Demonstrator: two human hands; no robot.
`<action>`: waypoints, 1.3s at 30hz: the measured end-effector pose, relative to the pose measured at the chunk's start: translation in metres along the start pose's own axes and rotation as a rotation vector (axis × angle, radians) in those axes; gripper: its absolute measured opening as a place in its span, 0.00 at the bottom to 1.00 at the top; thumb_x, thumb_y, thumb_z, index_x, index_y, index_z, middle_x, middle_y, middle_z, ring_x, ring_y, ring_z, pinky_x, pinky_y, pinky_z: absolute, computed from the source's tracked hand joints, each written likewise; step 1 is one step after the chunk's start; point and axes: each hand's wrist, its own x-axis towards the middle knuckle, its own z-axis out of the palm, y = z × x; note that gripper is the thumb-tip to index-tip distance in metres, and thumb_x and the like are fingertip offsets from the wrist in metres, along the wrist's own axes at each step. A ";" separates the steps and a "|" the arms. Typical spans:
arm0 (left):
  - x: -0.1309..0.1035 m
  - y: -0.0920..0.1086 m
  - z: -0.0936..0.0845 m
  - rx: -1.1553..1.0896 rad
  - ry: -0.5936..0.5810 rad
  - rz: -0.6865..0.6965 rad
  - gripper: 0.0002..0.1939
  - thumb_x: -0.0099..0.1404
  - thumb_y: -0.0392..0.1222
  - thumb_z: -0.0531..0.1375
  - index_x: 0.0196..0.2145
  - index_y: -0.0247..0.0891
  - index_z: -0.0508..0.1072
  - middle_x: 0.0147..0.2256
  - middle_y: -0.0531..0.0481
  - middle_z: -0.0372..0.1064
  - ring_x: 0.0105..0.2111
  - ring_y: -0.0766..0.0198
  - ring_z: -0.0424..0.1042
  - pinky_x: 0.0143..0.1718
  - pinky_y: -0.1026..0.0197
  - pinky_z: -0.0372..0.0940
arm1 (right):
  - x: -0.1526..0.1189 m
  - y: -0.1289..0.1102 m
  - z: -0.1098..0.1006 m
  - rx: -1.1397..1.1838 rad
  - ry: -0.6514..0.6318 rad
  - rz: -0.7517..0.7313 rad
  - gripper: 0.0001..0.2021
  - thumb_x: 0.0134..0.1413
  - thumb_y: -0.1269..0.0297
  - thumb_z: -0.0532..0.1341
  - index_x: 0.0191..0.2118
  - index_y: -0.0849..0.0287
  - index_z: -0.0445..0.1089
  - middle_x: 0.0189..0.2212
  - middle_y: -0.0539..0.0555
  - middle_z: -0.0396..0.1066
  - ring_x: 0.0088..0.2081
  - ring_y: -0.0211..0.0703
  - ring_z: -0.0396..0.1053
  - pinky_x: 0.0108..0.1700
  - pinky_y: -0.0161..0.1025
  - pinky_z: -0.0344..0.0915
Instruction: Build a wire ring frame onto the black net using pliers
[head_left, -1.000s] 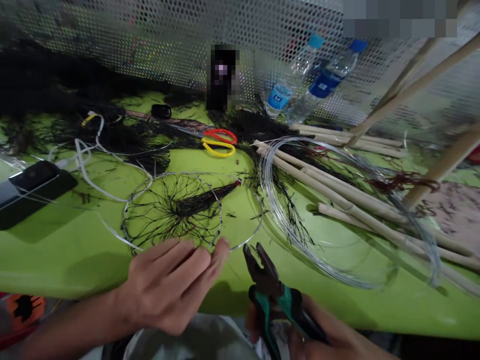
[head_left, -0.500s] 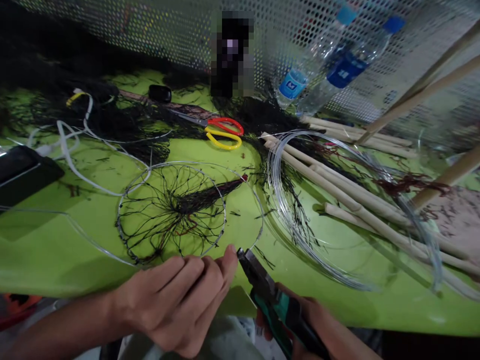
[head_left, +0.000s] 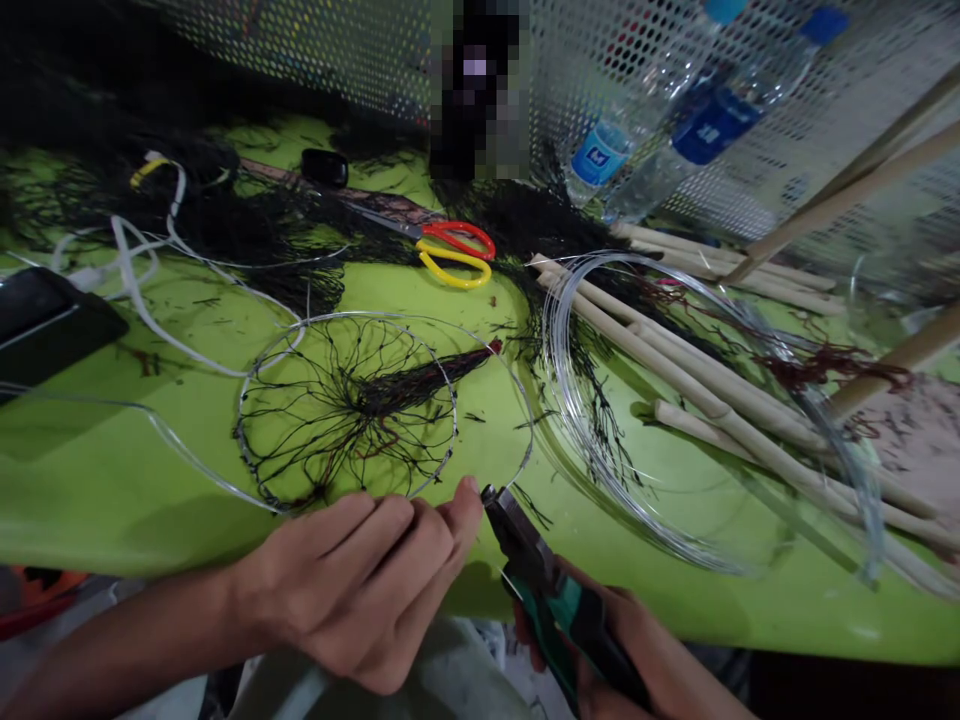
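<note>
My left hand (head_left: 375, 580) is closed, thumb and fingers pressed together on the thin silvery wire, most of which is hidden behind it. Held in my right hand (head_left: 622, 640) are pliers (head_left: 529, 550) with green and black handles. Their jaws are at the wire loop (head_left: 532, 420), close to my left fingertips; whether they bite on the wire cannot be made out. Beyond my left hand lies a wire hoop (head_left: 454, 400) with black netting (head_left: 405, 390) knotted round it. The netting gathers into a bundle with a dark red tip.
A coil of wire (head_left: 559, 370) and bamboo sticks (head_left: 697, 395) lie to the right. Scissors (head_left: 454, 260), a white cable (head_left: 139, 300) and a black box (head_left: 52, 320) rest on the green table (head_left: 90, 490). Water bottles (head_left: 600, 155) stand against a perforated panel (head_left: 360, 70).
The view has shifted slightly, so the table's things sit a little higher and further right. Both hands keep nearly the same pose around the wire and pliers.
</note>
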 end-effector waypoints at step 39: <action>0.008 0.007 -0.025 0.165 0.156 -0.081 0.09 0.57 0.28 0.74 0.36 0.33 0.83 0.31 0.55 0.70 0.24 0.72 0.68 0.17 0.62 0.61 | 0.018 -0.023 0.043 -0.386 0.319 -0.570 0.31 0.55 0.74 0.56 0.66 0.59 0.59 0.45 0.55 0.78 0.41 0.45 0.79 0.46 0.35 0.76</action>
